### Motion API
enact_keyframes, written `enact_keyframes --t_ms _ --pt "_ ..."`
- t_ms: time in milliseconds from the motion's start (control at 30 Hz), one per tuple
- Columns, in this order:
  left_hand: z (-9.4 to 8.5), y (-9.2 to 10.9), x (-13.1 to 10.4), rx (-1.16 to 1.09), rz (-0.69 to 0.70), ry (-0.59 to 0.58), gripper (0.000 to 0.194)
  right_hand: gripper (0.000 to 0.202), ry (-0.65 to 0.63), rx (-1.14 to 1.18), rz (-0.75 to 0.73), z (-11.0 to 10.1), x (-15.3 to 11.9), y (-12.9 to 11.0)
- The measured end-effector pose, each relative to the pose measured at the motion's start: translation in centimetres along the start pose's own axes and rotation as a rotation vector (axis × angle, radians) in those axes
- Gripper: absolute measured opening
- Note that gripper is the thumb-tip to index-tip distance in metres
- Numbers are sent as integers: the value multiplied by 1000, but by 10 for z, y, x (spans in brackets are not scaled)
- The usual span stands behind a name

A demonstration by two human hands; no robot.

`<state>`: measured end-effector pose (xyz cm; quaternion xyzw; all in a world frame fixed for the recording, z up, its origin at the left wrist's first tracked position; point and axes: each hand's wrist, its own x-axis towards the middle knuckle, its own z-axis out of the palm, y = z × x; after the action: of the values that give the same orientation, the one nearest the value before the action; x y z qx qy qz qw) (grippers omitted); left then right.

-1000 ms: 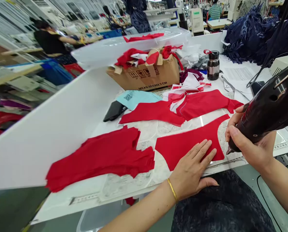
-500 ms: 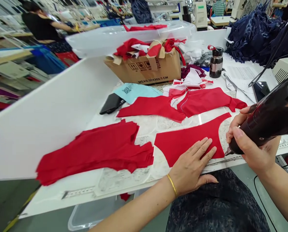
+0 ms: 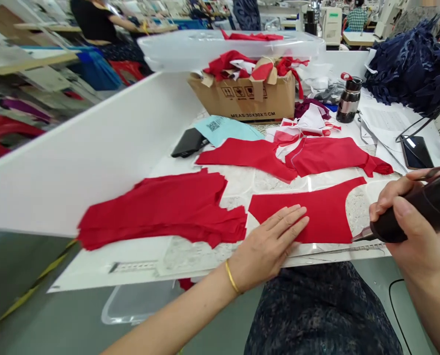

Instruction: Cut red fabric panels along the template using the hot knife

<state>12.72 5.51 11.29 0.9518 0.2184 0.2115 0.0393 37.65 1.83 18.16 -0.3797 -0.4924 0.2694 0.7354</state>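
A left hand (image 3: 269,246) lies palm down on a red fabric panel (image 3: 326,212) at the lower centre-right of the frame, fingers extended and nearly together, while the right hand's (image 3: 414,231) grip is closed around a black tool (image 3: 436,204) at the right edge. Compared with half a second ago, the left hand has slid toward the panel's left end, baring more red cloth, and the tool has tipped flatter, its pointed tip at or just beside the panel's lower right corner. The view has shifted as well: the stack of red pieces (image 3: 160,212), left of centre, and the cardboard box (image 3: 245,98), upper centre, sit farther right in the frame, and more of the phone (image 3: 416,153) shows at right. The left hand covers part of the panel's lower edge; the tool's rear end runs out of frame, and whether its tip touches the cloth cannot be told. Scraps hide the box's contents beneath. A co-worker in black (image 3: 94,22), upper left, is cropped at the top and blurred. Below the worktop (image 3: 83,268), a clear plastic bin (image 3: 142,301) is partly hidden by the worktop and the left forearm.
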Motion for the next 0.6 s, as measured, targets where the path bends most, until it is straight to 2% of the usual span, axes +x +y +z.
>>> enact_keyframes --t_ms 100,200,300,400,600 --pt "-13 -12 -24 76 -52 35 69 28 -30 16 8 12 -2 1" --pt "-16 -18 -41 93 -54 33 77 29 -102 19 82 34 -10 7" --pt "-10 -22 -47 67 -60 19 76 30 -156 23 96 61 -21 16" --pt "-4 -24 -48 33 -91 12 72 25 -190 1 46 83 -29 23" --pt "0 -23 -47 17 -103 98 61 23 -200 -50 -40 108 -34 35"
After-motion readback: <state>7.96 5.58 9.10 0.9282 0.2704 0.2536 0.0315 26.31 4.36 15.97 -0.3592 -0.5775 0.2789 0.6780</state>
